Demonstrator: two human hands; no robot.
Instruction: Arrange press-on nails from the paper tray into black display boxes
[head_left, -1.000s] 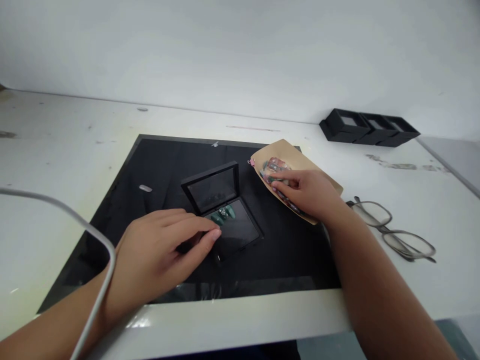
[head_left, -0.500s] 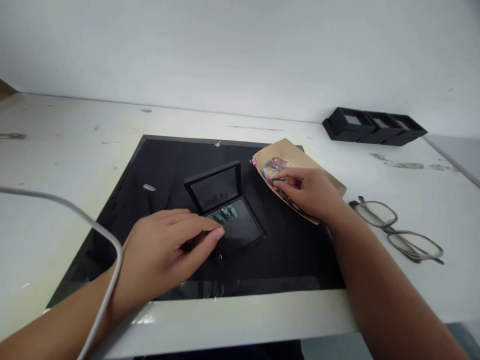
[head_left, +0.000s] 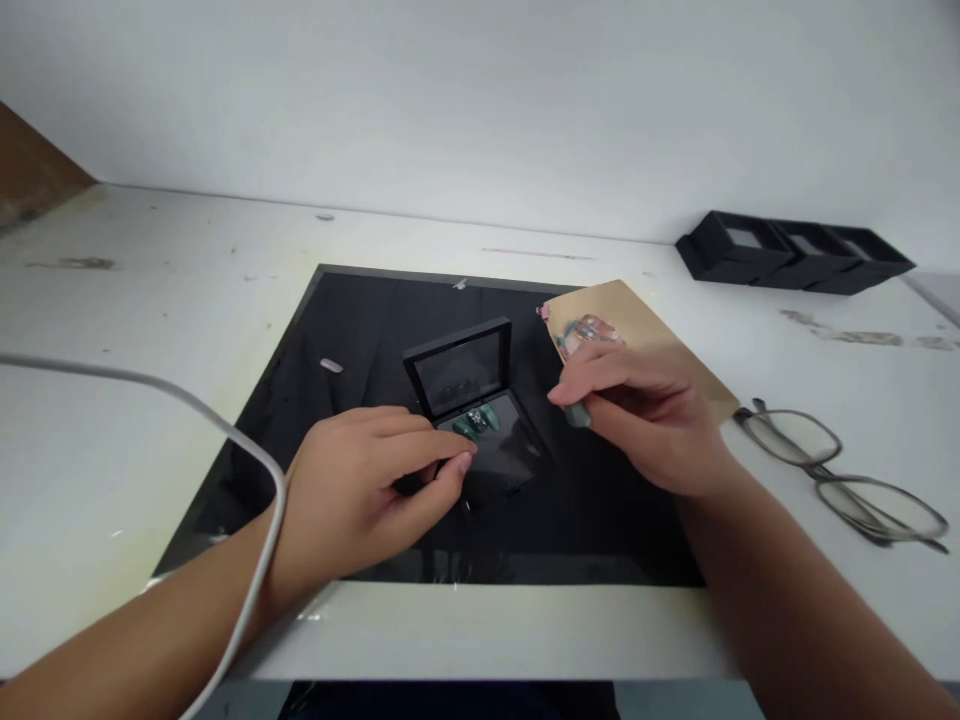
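Note:
A small black case (head_left: 506,455) with its hinged lid raised lies on a black mat (head_left: 360,320). Several dark green press-on nails (head_left: 477,420), one with a sparkly pattern, lie in a row inside it. My left hand (head_left: 367,485) is at the case's left edge, thumb and forefinger closed on that edge. To the right of the case, my right hand (head_left: 645,415) pinches a green press-on nail (head_left: 577,414) above the mat. Behind that hand is a brown paper tray or envelope (head_left: 660,345) with a heap of colourful nails (head_left: 589,330), partly hidden by the fingers.
A pale nail-like piece (head_left: 331,366) lies on the mat's left. Eyeglasses (head_left: 814,468) rest on the white table at right. Several joined black boxes (head_left: 795,255) stand by the wall. A white cable (head_left: 262,465) crosses my left wrist.
My right hand has come away from the heap of nails towards the case, now with a green nail in its fingers. My left hand stays at the case. The whole view has shifted slightly.

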